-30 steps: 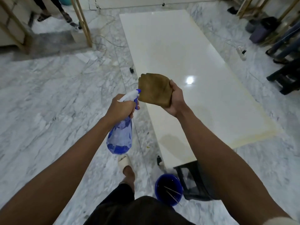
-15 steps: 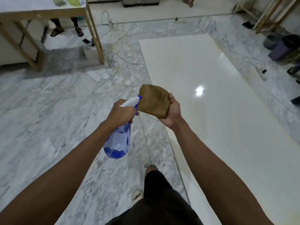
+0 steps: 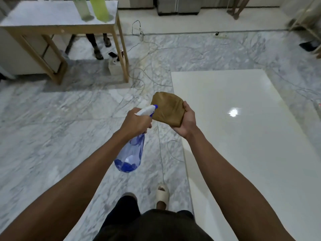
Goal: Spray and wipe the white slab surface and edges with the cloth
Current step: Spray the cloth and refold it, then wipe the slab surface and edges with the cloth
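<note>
The glossy white slab [image 3: 251, 145] lies flat on the marble floor, filling the right half of the view. My left hand [image 3: 136, 121] grips a clear blue spray bottle [image 3: 130, 155] by its white head, the nozzle pointed at a folded brown cloth [image 3: 167, 108]. That cloth is held up in my right hand [image 3: 186, 122], just right of the nozzle. Both hands hover over the floor beside the slab's left edge, near its far left corner.
A wooden table [image 3: 60, 28] with two tall bottles stands at the far left, a person's legs behind it. Loose cables [image 3: 144, 70] trail over the marble floor beyond the slab. Another person's legs show at the far right. My sandalled feet [image 3: 162, 194] are beside the slab.
I have walked forward along the slab's left edge, so its far corner and the wooden table are now closer. The blue bucket has dropped out of view. Both hands keep their hold.
</note>
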